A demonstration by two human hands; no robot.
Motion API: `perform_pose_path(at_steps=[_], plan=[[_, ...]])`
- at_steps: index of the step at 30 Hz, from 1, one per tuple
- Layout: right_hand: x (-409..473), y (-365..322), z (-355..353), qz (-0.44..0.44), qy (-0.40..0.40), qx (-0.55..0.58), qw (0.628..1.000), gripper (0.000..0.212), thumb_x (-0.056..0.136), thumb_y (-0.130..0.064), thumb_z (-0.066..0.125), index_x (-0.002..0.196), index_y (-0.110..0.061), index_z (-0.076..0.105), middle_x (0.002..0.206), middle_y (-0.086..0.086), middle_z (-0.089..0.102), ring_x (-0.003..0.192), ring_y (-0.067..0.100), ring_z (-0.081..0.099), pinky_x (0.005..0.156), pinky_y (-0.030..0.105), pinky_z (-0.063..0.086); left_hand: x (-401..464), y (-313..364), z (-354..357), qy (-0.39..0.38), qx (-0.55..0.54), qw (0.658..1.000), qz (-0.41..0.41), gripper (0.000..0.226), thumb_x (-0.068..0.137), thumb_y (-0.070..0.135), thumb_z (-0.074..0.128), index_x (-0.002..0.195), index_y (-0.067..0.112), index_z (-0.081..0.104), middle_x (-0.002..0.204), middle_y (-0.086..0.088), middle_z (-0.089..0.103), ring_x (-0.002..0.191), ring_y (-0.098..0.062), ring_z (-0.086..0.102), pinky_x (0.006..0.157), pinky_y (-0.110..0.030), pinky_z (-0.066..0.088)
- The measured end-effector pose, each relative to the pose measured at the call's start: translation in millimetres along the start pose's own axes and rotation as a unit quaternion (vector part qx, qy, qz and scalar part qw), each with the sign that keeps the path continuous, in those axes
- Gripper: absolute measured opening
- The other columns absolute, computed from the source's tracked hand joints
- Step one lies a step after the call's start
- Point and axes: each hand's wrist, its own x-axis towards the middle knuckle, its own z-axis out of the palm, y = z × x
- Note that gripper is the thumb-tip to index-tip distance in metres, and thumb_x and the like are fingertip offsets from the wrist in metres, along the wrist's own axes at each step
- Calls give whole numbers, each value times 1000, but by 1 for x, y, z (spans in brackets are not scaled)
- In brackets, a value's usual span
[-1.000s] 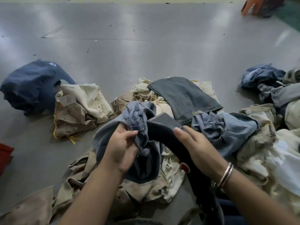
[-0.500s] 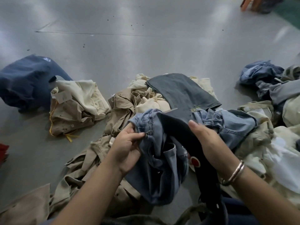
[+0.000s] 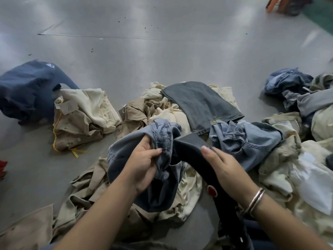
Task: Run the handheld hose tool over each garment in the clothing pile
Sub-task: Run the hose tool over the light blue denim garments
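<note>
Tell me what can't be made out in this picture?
- Head view: the hose tool's mouth is hidden behind the blue denim garment bunched in the left hand.
- Its lower end is cut off by the bottom edge.
- The right hand's fingers are hidden behind the tool.

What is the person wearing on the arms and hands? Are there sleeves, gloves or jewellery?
Both forearms are bare, with no gloves. The right hand has two thin silver metal bangles at the wrist. The left hand has nothing visible on its wrist or fingers. No sleeve is clearly visible.

Hose tool [image 3: 223, 179] lower end beyond bottom edge
</note>
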Motion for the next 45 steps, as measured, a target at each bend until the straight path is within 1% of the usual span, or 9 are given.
perform_pose_path(at_steps=[3, 9, 14, 18, 22, 29, 33, 40, 45], plan=[[-7, 4, 11, 4, -36, -46, 998, 50, 69, -71, 41, 69, -25, 60, 62, -16, 62, 60, -2, 55, 60, 16, 42, 0, -2, 1, -1, -8, 1000, -4, 56, 90, -19, 28, 121, 20, 55, 113, -2, 71, 103, -18, 68, 74, -25, 56], [5, -1, 3, 2, 41, -37, 998, 57, 69, -71, 38, 81, -22, 65, 79, -8, 68, 76, 1, 61, 71, 20, 46, 2, -4, 1, -11, -52, 998, -32, 57, 86, -16, 34, 131, 13, 52, 118, -12, 68, 104, -25, 67, 84, -34, 57], [-9, 2, 11, -7, -38, -43, 998, 46, 82, -67, 51, 78, -23, 64, 70, -14, 68, 64, -3, 60, 59, 14, 44, 0, -1, 3, 16, -95, 994, -42, 38, 83, 9, 55, 120, 5, 59, 106, -18, 71, 87, -24, 71, 73, -33, 60], [-14, 4, 20, -16, -50, -88, 995, 60, 72, -73, 42, 82, -18, 62, 76, -3, 68, 72, 5, 61, 72, 26, 48, 4, -7, 4, 70, -5, 997, -13, 23, 94, -2, 45, 102, 9, 65, 87, -11, 74, 74, -20, 72, 64, -30, 59], [-8, 1, 14, -19, -10, -64, 998, 66, 78, -74, 43, 82, -12, 62, 77, 3, 68, 75, 17, 63, 75, 37, 49, 5, -6, 3, 72, 16, 997, -8, 27, 94, -5, 42, 107, 6, 64, 91, -13, 74, 78, -22, 72, 64, -29, 58], [2, -2, -5, -18, 65, -30, 997, 61, 81, -69, 45, 78, -11, 63, 66, -1, 64, 62, 9, 56, 62, 27, 43, 6, -2, 0, 89, -12, 996, 6, 32, 93, -9, 38, 108, 7, 63, 86, -9, 75, 75, -18, 72, 62, -26, 57], [-5, -2, 5, 4, -3, -61, 998, 61, 74, -74, 41, 83, -19, 66, 78, -7, 70, 74, 1, 62, 68, 19, 46, 6, -3, 0, 93, -15, 996, 10, 33, 94, -8, 38, 113, 6, 61, 89, -9, 75, 77, -18, 72, 63, -27, 57], [10, -15, -11, -1, 98, -16, 995, 56, 86, -64, 44, 74, -12, 60, 64, 4, 62, 62, 18, 57, 61, 36, 44, 5, -3, 0, 107, -10, 994, 4, 36, 94, -6, 38, 117, 9, 61, 92, -8, 74, 80, -18, 72, 67, -28, 59], [-3, -10, 6, 2, 7, -70, 998, 61, 70, -72, 36, 76, -18, 63, 67, -5, 64, 65, 7, 58, 60, 21, 41, 0, -2, 3, 63, -70, 995, -12, 25, 85, 14, 58, 106, 10, 71, 100, -13, 73, 87, -23, 72, 69, -30, 59]])
